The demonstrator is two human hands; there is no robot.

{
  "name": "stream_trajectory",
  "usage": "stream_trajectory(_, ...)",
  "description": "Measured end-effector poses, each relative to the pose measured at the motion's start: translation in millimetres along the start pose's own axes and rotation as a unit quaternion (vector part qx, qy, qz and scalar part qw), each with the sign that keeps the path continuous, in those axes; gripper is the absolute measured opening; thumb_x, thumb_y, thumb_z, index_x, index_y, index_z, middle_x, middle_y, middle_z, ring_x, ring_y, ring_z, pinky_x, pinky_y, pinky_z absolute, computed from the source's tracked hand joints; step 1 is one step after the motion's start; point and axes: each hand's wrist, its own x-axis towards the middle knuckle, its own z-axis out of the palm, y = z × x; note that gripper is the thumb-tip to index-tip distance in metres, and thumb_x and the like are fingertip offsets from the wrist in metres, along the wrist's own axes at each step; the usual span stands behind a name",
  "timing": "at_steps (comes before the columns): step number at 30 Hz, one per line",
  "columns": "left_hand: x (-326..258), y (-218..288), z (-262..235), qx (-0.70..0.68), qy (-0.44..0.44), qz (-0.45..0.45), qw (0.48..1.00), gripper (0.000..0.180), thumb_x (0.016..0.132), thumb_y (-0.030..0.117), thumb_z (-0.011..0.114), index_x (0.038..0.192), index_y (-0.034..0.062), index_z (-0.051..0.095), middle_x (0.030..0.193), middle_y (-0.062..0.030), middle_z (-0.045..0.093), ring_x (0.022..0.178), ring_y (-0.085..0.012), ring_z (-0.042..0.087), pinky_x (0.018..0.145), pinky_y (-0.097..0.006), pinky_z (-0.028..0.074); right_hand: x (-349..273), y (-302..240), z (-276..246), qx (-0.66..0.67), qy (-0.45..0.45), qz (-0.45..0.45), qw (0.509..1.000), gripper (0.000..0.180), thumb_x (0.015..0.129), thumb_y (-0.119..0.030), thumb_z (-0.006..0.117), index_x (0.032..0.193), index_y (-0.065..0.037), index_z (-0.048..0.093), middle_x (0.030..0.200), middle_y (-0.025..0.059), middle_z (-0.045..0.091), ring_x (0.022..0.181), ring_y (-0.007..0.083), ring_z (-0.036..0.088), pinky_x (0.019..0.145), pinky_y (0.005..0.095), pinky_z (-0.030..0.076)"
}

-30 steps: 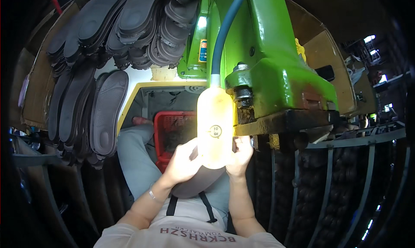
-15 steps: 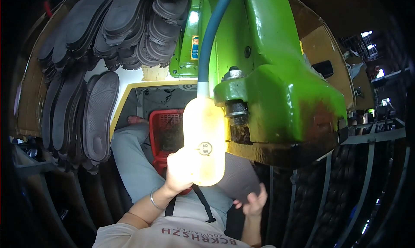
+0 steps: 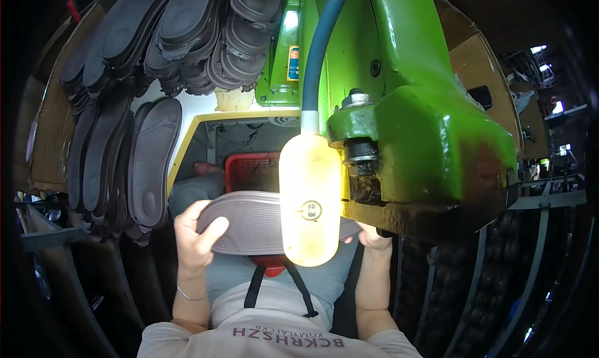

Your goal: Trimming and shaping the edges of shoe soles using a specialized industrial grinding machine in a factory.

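A grey-brown shoe sole (image 3: 246, 224) lies crosswise between my two hands, its ribbed, patterned face showing. My left hand (image 3: 198, 233) grips its left end, thumb on top. At the other end my right hand (image 3: 373, 236) pinches the sole, its fingers partly hidden behind the lamp and the machine. A bright yellow-white lamp (image 3: 310, 202) on a blue flexible neck (image 3: 321, 39) hangs over the sole and covers part of its right half. To the right of the lamp stands the head of a green machine (image 3: 424, 127), with a bolt and a dark metal shaft.
Several stacks of similar soles (image 3: 153, 161) lie on the white table (image 3: 198, 105) at the left. Below the table opening sits a red plastic basket (image 3: 249, 164), above my lap. Cardboard boxes (image 3: 483, 77) flank the machine, and metal racks (image 3: 543, 202) stand at the right.
My left hand has moved left from behind the lamp and now grips the sole. The sole has turned from slanting under my right hand to lying crosswise, raised in both hands.
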Motion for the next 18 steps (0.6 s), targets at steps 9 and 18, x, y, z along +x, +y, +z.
stream_trajectory(9, -22, -20, -14, 0.106, -0.036, -0.007, 0.994, 0.018, 0.079, 0.000, 0.067, 0.096, -0.0066, 0.063, 0.087, -0.0056, 0.065, 0.078, -0.0094, 0.060, 0.072, -0.024, 0.049, -4, -18, 12, -0.018, 0.064, -0.044, 0.997, 0.054, 0.092, -0.045, 0.050, 0.126, -0.003, 0.049, 0.111, 0.0136, 0.060, 0.088, 0.0249, 0.063, 0.071, 0.0371, 0.053)
stream_trajectory(18, 17, -24, 90, 0.010, -0.131, 0.110, 0.985, 0.020, 0.078, 0.004, 0.068, 0.096, -0.0055, 0.064, 0.076, -0.0121, 0.069, 0.069, -0.0112, 0.066, 0.063, -0.025, 0.051, 25, -75, -26, -0.025, 0.054, -0.091, 0.994, 0.051, 0.092, -0.037, 0.052, 0.130, -0.004, 0.045, 0.120, 0.0135, 0.058, 0.104, 0.0276, 0.060, 0.087, 0.0413, 0.051)
